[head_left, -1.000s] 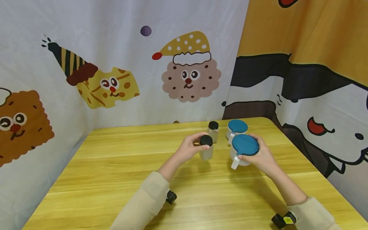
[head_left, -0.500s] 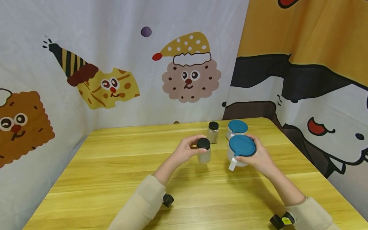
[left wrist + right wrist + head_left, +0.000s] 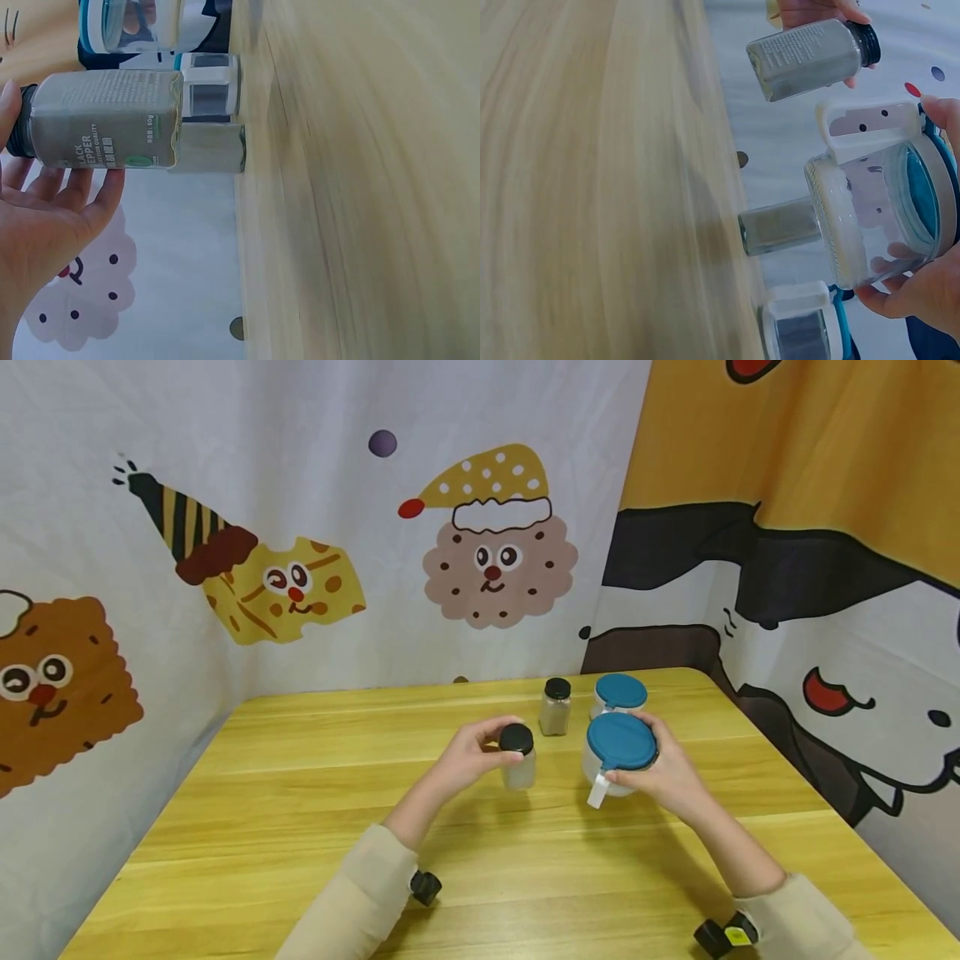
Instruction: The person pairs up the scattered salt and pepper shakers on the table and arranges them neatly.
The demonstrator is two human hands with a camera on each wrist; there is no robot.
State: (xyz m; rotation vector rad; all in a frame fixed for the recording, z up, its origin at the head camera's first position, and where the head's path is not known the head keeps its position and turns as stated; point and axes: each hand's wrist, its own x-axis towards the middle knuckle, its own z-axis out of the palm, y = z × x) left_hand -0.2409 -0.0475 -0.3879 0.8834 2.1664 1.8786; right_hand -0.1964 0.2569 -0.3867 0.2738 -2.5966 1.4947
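My left hand (image 3: 461, 764) grips a pepper bottle (image 3: 519, 772) near its black cap, fingers behind and thumb in front. The label with "pepper" lettering shows on the bottle (image 3: 105, 120) in the left wrist view, where it hangs above the table. With my right hand (image 3: 671, 781) I hold a clear seasoning jar (image 3: 621, 741) by its blue lid and side; its white handle (image 3: 874, 135) points toward the other hand. This jar is also off the table in the right wrist view. Both held things are roughly upright, a short gap apart.
Behind them on the wooden table (image 3: 300, 827) stand a second black-capped bottle (image 3: 555, 717) and another blue-lidded jar (image 3: 621, 691), partly hidden by the held jar. A printed cartoon curtain (image 3: 315, 460) rises along the table's back and sides.
Both hands have moved left and slightly toward me, carrying the pepper bottle and the seasoning jar. The second bottle and jar behind have stayed put.
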